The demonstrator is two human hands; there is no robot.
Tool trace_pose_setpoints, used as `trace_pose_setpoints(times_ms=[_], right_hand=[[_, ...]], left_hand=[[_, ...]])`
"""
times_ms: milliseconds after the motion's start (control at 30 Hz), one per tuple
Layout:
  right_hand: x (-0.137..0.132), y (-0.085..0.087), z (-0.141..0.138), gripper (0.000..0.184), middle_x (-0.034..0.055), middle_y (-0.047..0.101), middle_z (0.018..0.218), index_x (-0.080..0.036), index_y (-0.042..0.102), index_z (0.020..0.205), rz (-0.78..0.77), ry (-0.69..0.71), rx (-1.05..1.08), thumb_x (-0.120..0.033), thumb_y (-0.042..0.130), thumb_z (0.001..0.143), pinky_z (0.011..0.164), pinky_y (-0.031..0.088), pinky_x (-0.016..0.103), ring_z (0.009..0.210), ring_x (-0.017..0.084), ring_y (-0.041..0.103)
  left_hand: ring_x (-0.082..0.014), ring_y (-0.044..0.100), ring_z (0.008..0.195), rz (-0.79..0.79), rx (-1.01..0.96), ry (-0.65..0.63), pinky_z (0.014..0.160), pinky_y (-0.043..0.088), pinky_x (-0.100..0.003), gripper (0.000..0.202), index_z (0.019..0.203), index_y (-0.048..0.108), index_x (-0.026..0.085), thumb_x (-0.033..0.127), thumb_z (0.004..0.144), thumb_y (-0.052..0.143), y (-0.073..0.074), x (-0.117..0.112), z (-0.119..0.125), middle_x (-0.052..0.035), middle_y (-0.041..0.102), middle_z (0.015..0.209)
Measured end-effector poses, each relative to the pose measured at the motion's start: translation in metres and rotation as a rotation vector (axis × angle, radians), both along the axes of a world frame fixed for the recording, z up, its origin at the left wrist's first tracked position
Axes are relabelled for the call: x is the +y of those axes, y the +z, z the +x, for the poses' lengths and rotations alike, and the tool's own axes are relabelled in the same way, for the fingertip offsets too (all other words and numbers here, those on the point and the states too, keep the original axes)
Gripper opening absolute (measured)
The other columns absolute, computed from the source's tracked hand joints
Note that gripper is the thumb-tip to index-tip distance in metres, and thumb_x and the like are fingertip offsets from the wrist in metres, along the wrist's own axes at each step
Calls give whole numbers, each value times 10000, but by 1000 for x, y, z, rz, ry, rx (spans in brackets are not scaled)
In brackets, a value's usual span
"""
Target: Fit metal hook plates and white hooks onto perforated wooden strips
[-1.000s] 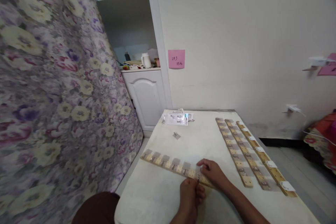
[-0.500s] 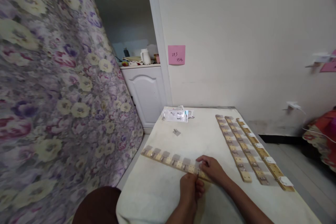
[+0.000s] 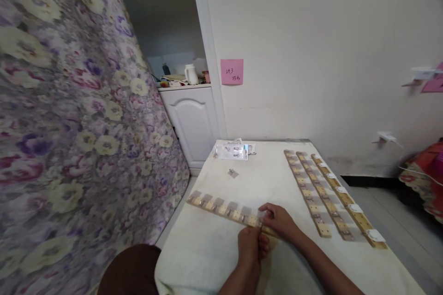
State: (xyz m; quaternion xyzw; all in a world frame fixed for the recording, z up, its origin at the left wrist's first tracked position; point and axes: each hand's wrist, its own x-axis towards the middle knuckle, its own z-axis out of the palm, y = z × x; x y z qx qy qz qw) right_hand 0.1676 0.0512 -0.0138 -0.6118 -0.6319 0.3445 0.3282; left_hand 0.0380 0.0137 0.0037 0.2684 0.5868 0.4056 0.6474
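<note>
A long wooden strip (image 3: 221, 208) with small clear packets fixed along it lies across the near part of the white table (image 3: 263, 179). My left hand (image 3: 251, 246) is closed in a pinch at the strip's right end, on something small that I cannot make out. My right hand (image 3: 279, 221) rests on the same end of the strip, fingers curled and holding a small clear packet (image 3: 262, 215) against it.
Three more wooden strips (image 3: 323, 193) lie side by side at the table's right. A clear bag of small parts (image 3: 231, 151) and one loose packet (image 3: 233, 173) lie at the far edge. A floral mattress (image 3: 69, 115) leans at left; a white cupboard (image 3: 192, 120) stands behind.
The view has shifted slightly. My right hand's fingers now press a clear packet onto the strip; both hands stay at the strip's right end.
</note>
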Motion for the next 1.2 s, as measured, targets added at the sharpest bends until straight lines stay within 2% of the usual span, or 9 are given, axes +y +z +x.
trace_pose_setpoints(times_ms=[267,467,700,833,967,1200], right_hand=[[2,-5,-1,326,-38,591,663,-209,667,955,-9,4,5,-252,647,632,580,359,222,625,128,531],[3,-5,0,348,-36,600,674,-209,670,963,-32,3,33,-231,651,616,594,368,225,632,127,528],[3,-3,0,341,-29,629,695,-215,681,948,-46,-16,45,-229,663,608,606,373,229,641,130,536],[3,-3,0,350,-29,635,704,-214,688,947,-58,-23,57,-227,668,598,612,378,233,645,133,543],[6,-6,1,347,-29,643,705,-212,691,935,-70,-22,73,-211,669,589,614,380,231,646,132,546],[9,-12,3,352,-25,648,713,-211,694,920,-62,-19,109,-212,681,569,616,388,233,650,138,551]], left_hand=[[-65,421,289,-3,22,-3,318,227,-173,203,590,509,162,313,723,536,-1,2,1,20,545,415],[-71,435,285,-12,22,-17,309,237,-170,182,588,498,166,271,735,517,0,1,1,13,557,416],[-71,440,290,-10,15,-35,314,245,-164,215,624,499,167,329,763,528,-2,2,1,17,551,417],[-66,431,289,-10,28,-39,317,241,-159,190,653,511,164,307,779,506,-1,1,1,23,540,407],[-68,433,289,-10,39,-46,316,235,-160,161,657,516,164,282,767,514,0,1,2,25,533,400],[-78,451,296,-3,51,-54,322,253,-171,190,664,513,172,340,746,547,-7,3,1,11,562,418]])
